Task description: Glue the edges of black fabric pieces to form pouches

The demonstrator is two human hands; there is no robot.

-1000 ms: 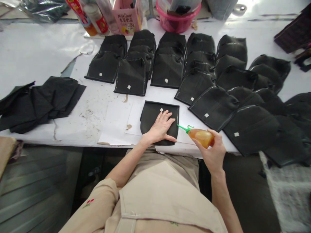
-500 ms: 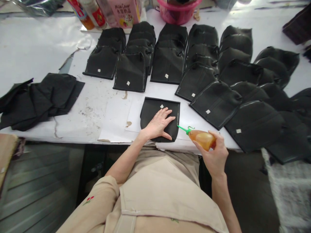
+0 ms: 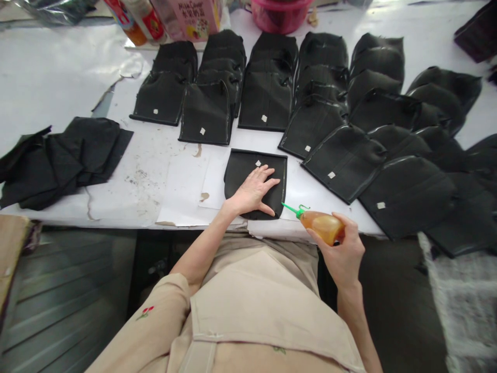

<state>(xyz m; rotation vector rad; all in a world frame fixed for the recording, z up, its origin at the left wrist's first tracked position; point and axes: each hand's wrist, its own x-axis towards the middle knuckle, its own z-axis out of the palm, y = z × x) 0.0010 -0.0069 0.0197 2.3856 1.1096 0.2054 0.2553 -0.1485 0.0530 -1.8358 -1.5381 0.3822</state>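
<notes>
A flat black fabric piece [image 3: 240, 171] with a rounded near end and a small white tag lies on the white-covered table [image 3: 155, 171] in front of me. My left hand [image 3: 254, 191] rests flat on it with fingers spread. In my right hand [image 3: 345, 246] is a squeeze bottle [image 3: 322, 225] of amber liquid, tilted to the left. Its thin green nozzle [image 3: 291, 208] points at the piece's right edge, near the lower right curve; whether the tip touches cannot be made out. A shiny line runs along that right edge.
Overlapping rows of similar black pieces [image 3: 267, 93] spread across the back and right [image 3: 407, 191]. Loose black fabric [image 3: 77, 155] is piled at left. A pink basin [image 3: 279, 15], a pink carton [image 3: 194, 20] and jars [image 3: 145, 20] stand at the far edge.
The nozzle has moved a little down the piece's right edge, toward me. My left hand stays spread on the piece. The whole view has shifted slightly.
</notes>
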